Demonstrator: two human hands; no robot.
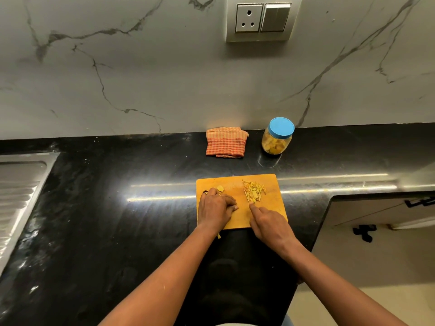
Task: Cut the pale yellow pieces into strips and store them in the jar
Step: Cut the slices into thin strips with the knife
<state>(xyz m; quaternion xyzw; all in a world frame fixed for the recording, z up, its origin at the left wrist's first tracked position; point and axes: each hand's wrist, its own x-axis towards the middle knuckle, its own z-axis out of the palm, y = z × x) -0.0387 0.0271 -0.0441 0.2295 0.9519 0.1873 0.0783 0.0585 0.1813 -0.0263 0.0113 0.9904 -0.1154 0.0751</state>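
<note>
On the black bench, on the cutting board, your left hand curls its fingers beside a yellow piece; I cannot tell whether they hold anything. Your right hand grips the knife against the strips. The lidded jar stands behind.

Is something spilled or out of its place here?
Yes: one yellow strip lies off the cutting board, on the black counter just past the board's near edge, close to the left hand. Nothing else stands out.
</note>
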